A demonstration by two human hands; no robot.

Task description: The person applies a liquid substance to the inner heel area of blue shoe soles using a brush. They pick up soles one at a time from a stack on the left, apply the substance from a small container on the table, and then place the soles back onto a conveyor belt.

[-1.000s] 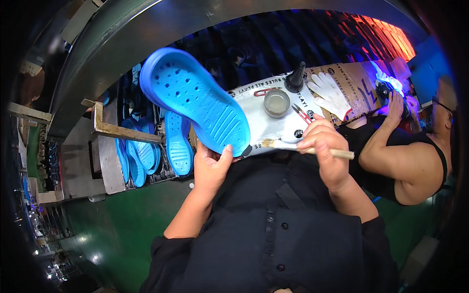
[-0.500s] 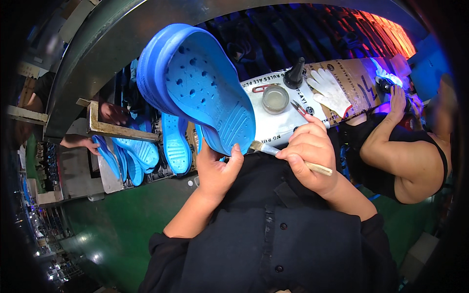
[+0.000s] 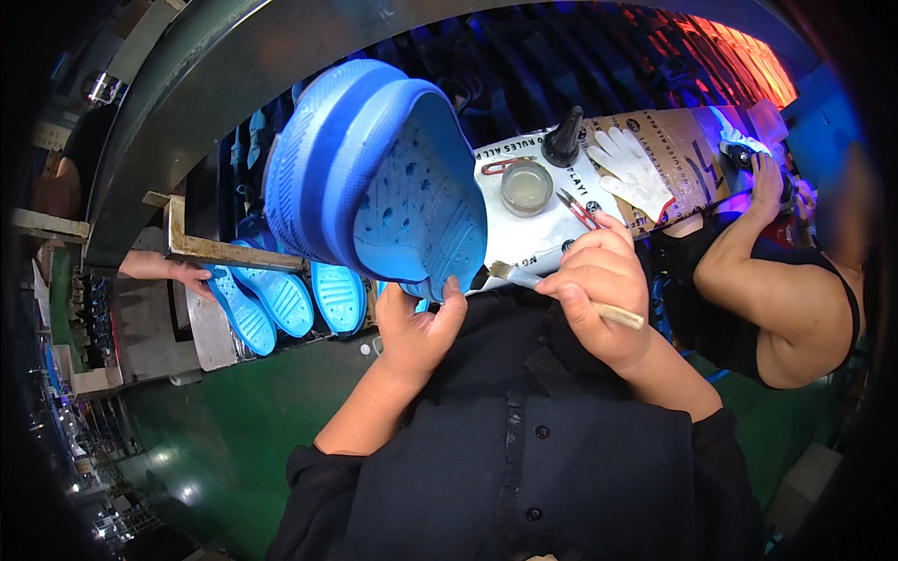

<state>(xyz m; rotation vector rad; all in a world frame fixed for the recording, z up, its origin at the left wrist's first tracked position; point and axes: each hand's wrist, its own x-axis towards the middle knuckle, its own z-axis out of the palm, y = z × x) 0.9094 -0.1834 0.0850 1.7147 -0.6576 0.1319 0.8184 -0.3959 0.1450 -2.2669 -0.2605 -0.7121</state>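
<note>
A large blue shoe sole (image 3: 421, 201), with raised side walls and small holes in its bed, is held up at its lower end by my left hand (image 3: 421, 327). The fingers of that hand are mostly behind the sole, with the thumb on its near edge. My right hand (image 3: 603, 294) is closed around a flat paintbrush (image 3: 502, 270) with a pale wooden handle. Its bristles point left, close to the sole's right edge, seemingly just apart from it. Beyond the brush, a round glass jar (image 3: 527, 190) of cloudy liquid rests on the printed, paper-covered bench.
Around the jar are a black cone-tipped bottle (image 3: 564, 140), red thread snips (image 3: 578, 210) and a white glove (image 3: 631, 173). At left, a co-worker's hand (image 3: 192, 278) touches several blue soles (image 3: 281, 294) beside a metal frame (image 3: 234, 251). Another person (image 3: 786, 299) works at right.
The sole has tilted, so more of its outer wall shows and less of its bed. The brush has shifted slightly right. At left, the co-worker's hand and the soles there have moved.
</note>
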